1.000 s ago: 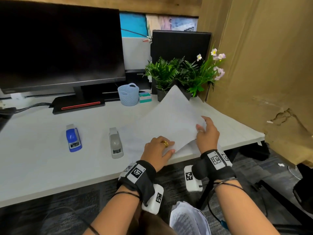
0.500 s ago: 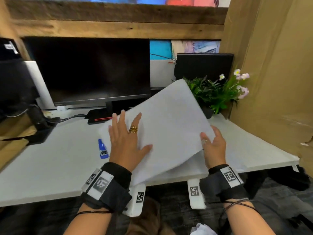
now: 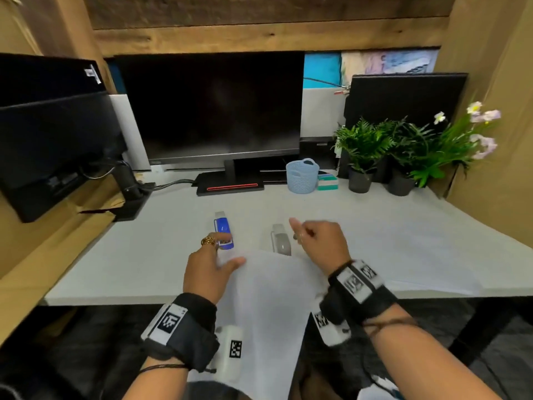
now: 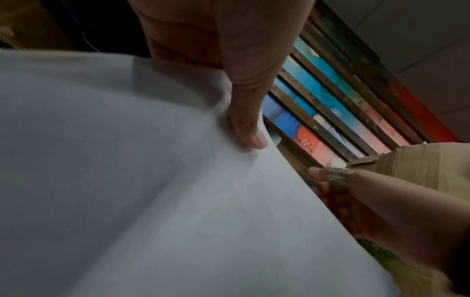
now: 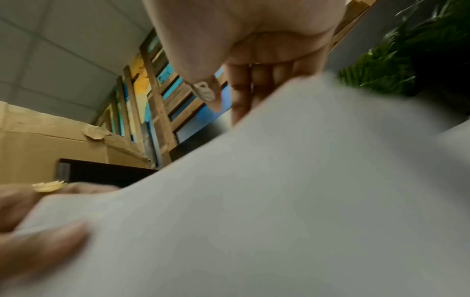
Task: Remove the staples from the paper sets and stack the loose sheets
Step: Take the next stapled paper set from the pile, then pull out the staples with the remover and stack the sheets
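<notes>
A white paper sheet droops from the desk's front edge toward my lap. My left hand pinches its top left corner, thumb on top; the left wrist view shows the thumb pressing the sheet. My right hand hovers just above the sheet's top right corner, fingers loose, holding nothing. In the right wrist view its fingers hang free behind the sheet. A blue stapler-like tool and a grey one lie just beyond my hands. More white paper lies flat on the desk's right side.
A monitor stands at the back, with a pale blue basket and potted plants to its right. Cardboard walls close in the right side. A second dark screen juts in at the left.
The sheet, held up between both hands, has come down and toward me over the desk edge. My right hand has let go of it; my left hand now pinches its corner.
</notes>
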